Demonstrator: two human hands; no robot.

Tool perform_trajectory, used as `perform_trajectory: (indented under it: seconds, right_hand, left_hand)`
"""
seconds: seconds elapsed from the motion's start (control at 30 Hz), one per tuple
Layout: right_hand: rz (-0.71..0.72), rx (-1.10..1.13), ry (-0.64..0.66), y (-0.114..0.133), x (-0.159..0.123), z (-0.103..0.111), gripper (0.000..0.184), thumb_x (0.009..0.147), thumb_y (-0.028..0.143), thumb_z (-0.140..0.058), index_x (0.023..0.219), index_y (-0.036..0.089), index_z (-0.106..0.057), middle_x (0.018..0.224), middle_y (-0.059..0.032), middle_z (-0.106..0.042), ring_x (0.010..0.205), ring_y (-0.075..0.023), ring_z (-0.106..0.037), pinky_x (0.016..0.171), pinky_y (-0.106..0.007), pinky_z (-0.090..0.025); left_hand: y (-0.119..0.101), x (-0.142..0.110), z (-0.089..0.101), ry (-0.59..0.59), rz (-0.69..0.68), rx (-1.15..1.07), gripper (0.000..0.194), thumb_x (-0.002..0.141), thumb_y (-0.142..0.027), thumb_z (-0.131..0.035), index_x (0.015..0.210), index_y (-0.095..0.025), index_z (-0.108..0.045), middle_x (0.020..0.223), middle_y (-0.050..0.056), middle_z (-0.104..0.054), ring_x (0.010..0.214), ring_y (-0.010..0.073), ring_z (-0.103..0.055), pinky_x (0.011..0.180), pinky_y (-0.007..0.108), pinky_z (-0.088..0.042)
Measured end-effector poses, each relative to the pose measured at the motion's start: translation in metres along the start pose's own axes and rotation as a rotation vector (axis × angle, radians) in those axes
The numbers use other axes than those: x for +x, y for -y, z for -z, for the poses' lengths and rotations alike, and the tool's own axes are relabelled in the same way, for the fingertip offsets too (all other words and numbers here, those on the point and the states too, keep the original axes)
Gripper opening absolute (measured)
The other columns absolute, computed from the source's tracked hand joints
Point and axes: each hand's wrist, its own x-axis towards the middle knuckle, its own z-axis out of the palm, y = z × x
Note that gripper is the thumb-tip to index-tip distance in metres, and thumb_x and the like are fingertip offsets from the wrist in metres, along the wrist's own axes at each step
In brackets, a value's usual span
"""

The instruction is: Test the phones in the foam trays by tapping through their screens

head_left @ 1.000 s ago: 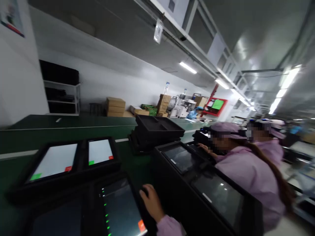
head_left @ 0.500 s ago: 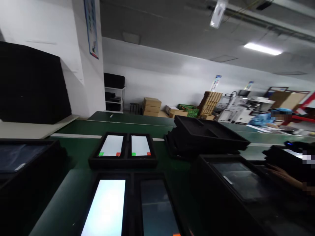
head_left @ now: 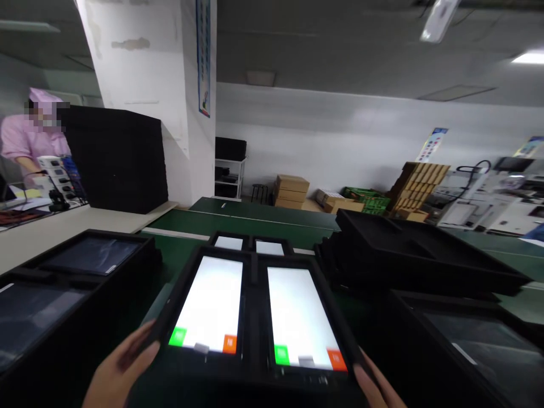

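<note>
Black tray (head_left: 255,294), six o'clock: two lit tablets (head_left: 210,300). Left hand (head_left: 121,368), eight o'clock, right hand (head_left: 378,385), four o'clock: gripping its sides; right fingertips blurred. Step, seemingly: tray-handling; next calls for level support.

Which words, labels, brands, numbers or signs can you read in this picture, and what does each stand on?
None can be read with certainty.
Green squares and orange squares on the two lit screens: marks, too blurred.
Tall banner on the white pillar: lettering too blurred.
Two signs at the back wall: too small and blurred.
White strip on the dark screen at right: no lettering can be made out.
</note>
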Motion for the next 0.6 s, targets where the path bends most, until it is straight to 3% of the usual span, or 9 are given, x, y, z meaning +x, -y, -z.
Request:
perform_trajectory:
  seconds: [0.1,0.17,0.23,0.37,0.5,0.6]
  right_hand:
    - [0.1,0.169,0.048,0.046,0.056,-0.041,0.073,0.083,0.065,-0.06,0.138,0.017,-0.059,0.133,-0.0075,-0.063,0.124,-0.0291,-0.059,0.104,-0.037,-0.051]
    - [0.198,0.113,0.009,0.069,0.1,-0.073,0.076,0.081,0.065,-0.055,0.133,0.01,-0.063,0.134,-0.0118,-0.062,0.127,-0.0287,-0.055,0.111,-0.037,-0.042]
    - [0.2,0.067,-0.007,0.077,0.135,-0.101,0.075,0.08,0.063,-0.054,0.128,0.008,-0.065,0.134,-0.0148,-0.061,0.13,-0.0305,-0.052,0.115,-0.039,-0.036]
    - [0.089,-0.01,-0.039,0.054,0.162,-0.134,0.074,0.08,0.06,-0.051,0.122,0.002,-0.067,0.129,-0.0228,-0.062,0.127,-0.038,-0.054,0.113,-0.047,-0.035]
    - [0.055,-0.043,-0.083,0.027,0.163,-0.148,0.077,0.086,0.061,-0.039,0.129,0.001,-0.062,0.133,-0.0216,-0.06,0.128,-0.0341,-0.053,0.112,-0.041,-0.036]
    - [0.057,-0.057,-0.094,0.02,0.166,-0.15,0.078,0.087,0.064,-0.036,0.127,0.003,-0.064,0.132,-0.019,-0.061,0.128,-0.0316,-0.053,0.11,-0.036,-0.037]
  left_hand:
    - [-0.044,0.058,-0.043,0.112,-0.166,-0.182,0.065,0.063,-0.048,-0.08,0.12,-0.02,-0.068,0.123,0.009,-0.071,0.111,0.029,-0.068,0.093,0.034,-0.059]
    - [-0.063,0.105,-0.073,0.145,-0.266,-0.14,0.064,0.074,-0.046,-0.072,0.13,-0.017,-0.061,0.12,0.012,-0.072,0.107,0.0266,-0.07,0.093,0.036,-0.058]
    - [-0.067,0.148,-0.098,0.167,-0.355,-0.018,0.063,0.081,-0.044,-0.063,0.136,-0.015,-0.055,0.118,0.013,-0.072,0.109,0.0259,-0.069,0.099,0.039,-0.054]
    - [-0.037,0.195,-0.126,0.142,-0.407,0.169,0.053,0.082,-0.039,-0.059,0.127,-0.012,-0.063,0.129,0.016,-0.067,0.132,0.0334,-0.052,0.116,0.048,-0.035]
    - [0.004,0.2,-0.127,0.153,-0.478,0.305,0.058,0.093,-0.045,-0.04,0.143,-0.016,-0.05,0.143,0.013,-0.057,0.14,0.0325,-0.044,0.117,0.051,-0.031]
    - [0.017,0.198,-0.123,0.225,-0.547,0.375,0.058,0.091,-0.046,-0.047,0.144,-0.023,-0.048,0.146,0.008,-0.054,0.137,0.0293,-0.048,0.117,0.047,-0.033]
